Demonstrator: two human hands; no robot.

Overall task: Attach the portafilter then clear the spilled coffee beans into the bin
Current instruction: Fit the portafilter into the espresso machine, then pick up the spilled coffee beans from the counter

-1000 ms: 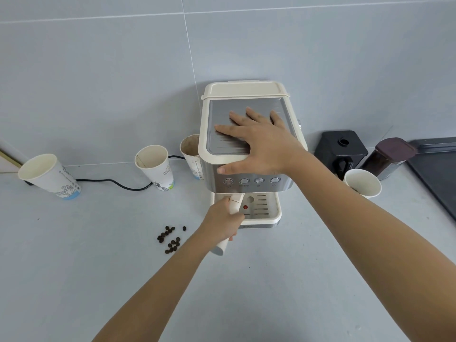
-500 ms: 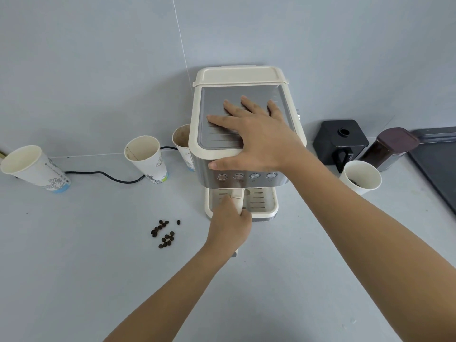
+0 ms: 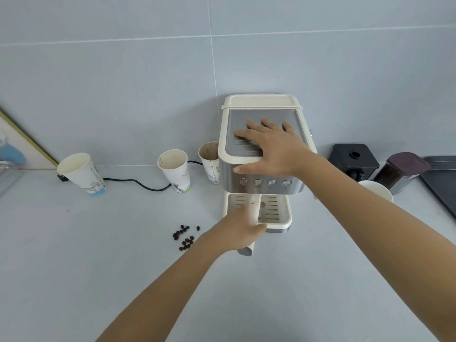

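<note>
A cream and steel espresso machine [image 3: 261, 188] stands against the wall. My right hand [image 3: 271, 149] lies flat on its top, fingers spread, holding nothing. My left hand [image 3: 240, 230] is wrapped around the cream portafilter handle [image 3: 253, 211], which points straight out toward me over the drip tray [image 3: 276, 211]. The portafilter's head is hidden under the machine's front. Several dark coffee beans [image 3: 185, 236] lie loose on the counter, just left of my left wrist. No bin is in view.
Three paper cups [image 3: 84, 174] [image 3: 176, 169] [image 3: 209, 164] and a black power cord [image 3: 138, 183] sit left of the machine. At right are a black grinder [image 3: 352, 160], a white cup [image 3: 377, 191], a dark bean jar [image 3: 402, 171] and a dark tray [image 3: 441, 178].
My left hand has swung the portafilter handle from angled left to pointing straight out. My right hand stays pressed on the machine's top. The view has shifted.
</note>
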